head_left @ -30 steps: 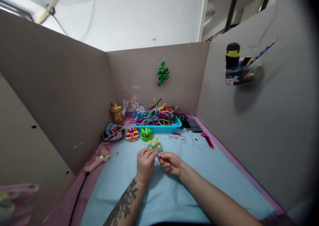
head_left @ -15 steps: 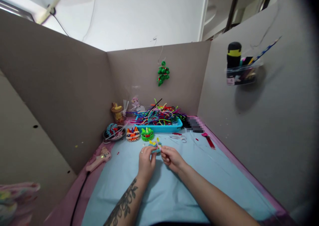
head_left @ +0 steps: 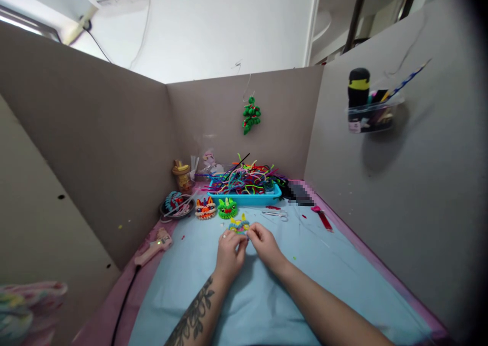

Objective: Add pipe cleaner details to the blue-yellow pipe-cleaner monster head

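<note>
Between my hands is a small blue-and-yellow pipe-cleaner animal head (head_left: 239, 226) with yellow points on top. My left hand (head_left: 229, 252) is closed on its lower left side, a ring on one finger. On the right edge, my right hand (head_left: 266, 244) pinches with thumb and forefinger; its fingertips nearly meet those of the left. The underside of the head is hidden by my fingers. Just beyond it sit two finished-looking heads of the same make, an orange one (head_left: 205, 208) and a green one (head_left: 227, 208).
A blue tray (head_left: 244, 200) heaped with coloured pipe cleaners stands at the back. Scissors (head_left: 276, 214) and a red-handled tool (head_left: 323, 219) lie to the right. A pink glue gun (head_left: 155, 249) and a dark bowl (head_left: 177, 212) are at left. Grey partitions enclose the table.
My right hand has turned and shifted slightly, its fingers now lower on the head. The head has tilted so more of its yellow-and-blue front shows. The whole view has shifted a little.
</note>
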### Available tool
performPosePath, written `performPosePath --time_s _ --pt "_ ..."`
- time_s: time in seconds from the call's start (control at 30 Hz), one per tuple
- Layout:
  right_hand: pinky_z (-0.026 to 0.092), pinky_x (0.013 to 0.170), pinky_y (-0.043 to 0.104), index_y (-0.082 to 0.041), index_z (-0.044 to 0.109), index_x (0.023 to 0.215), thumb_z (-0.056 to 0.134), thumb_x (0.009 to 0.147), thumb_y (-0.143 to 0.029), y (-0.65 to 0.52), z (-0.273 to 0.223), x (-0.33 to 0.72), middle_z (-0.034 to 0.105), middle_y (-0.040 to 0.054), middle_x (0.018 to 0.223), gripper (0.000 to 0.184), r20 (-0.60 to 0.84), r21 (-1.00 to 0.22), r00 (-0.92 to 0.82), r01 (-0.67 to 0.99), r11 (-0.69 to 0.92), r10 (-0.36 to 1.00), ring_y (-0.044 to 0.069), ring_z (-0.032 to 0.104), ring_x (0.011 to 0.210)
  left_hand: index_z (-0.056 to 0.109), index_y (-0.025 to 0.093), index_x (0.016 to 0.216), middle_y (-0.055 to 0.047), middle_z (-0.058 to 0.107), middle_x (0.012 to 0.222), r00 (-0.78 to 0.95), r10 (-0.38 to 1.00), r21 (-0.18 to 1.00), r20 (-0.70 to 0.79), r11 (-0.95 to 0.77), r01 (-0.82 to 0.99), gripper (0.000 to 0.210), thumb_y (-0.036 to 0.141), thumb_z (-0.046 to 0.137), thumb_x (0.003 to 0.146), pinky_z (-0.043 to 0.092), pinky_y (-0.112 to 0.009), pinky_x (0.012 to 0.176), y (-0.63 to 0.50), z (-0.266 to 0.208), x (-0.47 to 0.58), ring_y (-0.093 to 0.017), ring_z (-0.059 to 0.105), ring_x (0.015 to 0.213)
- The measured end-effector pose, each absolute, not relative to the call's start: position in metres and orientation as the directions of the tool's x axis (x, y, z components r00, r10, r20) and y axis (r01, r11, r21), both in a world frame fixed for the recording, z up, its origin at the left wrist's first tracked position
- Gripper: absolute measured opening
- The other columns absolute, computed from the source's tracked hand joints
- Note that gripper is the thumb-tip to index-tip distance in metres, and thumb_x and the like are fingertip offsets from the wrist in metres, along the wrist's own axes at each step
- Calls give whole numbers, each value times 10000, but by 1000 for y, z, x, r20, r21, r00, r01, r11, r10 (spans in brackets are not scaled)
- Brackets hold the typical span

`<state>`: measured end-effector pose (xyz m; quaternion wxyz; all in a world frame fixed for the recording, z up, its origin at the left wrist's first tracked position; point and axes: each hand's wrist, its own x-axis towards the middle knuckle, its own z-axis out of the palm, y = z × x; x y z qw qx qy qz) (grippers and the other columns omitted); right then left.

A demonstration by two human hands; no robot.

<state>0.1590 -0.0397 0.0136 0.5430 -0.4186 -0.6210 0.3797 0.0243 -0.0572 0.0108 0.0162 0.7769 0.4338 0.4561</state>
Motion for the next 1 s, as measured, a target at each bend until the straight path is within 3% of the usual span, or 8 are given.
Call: performPosePath --time_s 0.13,0.27,0.37,0.47,0.53,0.83,1.0 --pt "375 605 243 -181 514 754 416 840 -227 -42 11 160 552 10 680 139 586 -683 -103 472 558 804 140 508 632 627 176 719 -35 605 668 157 730 555 665 -624 551 142 203 524 812 418 -282 677 -55 12 24 -163 543 697" --pt "403 685 275 -174 563 824 393 862 -209 -39 4 162 606 59 763 177 685 -490 -193 591 640 703 177 556 731 624 173 699 -29 609 666 133 764 623 631 -602 499 144 212 535 806 427 -274 678 -54 12 22 -161 553 700" --pt "426 718 282 -182 589 850 430 864 -250 -37 3 163 630 59 810 174 648 -606 -165 480 634 744 178 572 766 629 183 720 -30 628 693 120 745 569 656 -593 570 139 201 527 812 416 -294 712 -53 11 20 -163 557 704" --pt "455 674 268 -178 598 927 474 848 -311 -34 7 166 639 56 863 198 488 -832 -142 220 508 861 166 581 749 641 196 785 -40 651 761 115 719 500 685 -580 643 136 185 511 823 400 -321 750 -53 8 18 -171 564 738" --pt "458 656 263 -175 604 973 533 812 -330 -33 9 167 636 58 905 234 402 -900 -181 102 424 898 162 575 750 644 199 807 -45 658 789 127 715 497 687 -590 636 140 184 506 829 400 -324 758 -52 7 17 -173 567 759" --pt "441 732 276 -169 650 810 613 774 -329 -35 13 169 588 44 832 168 434 -894 -271 -9 448 859 167 557 815 639 181 738 -41 630 705 167 759 617 630 -619 485 164 259 527 829 415 -303 714 -50 6 19 -166 550 721" --pt "445 686 258 -171 629 782 626 763 -319 -36 14 170 558 34 818 149 442 -892 -292 -38 451 848 154 544 783 632 179 702 -36 615 675 191 783 662 592 -607 439 192 292 533 822 410 -301 715 -49 5 19 -166 545 709"
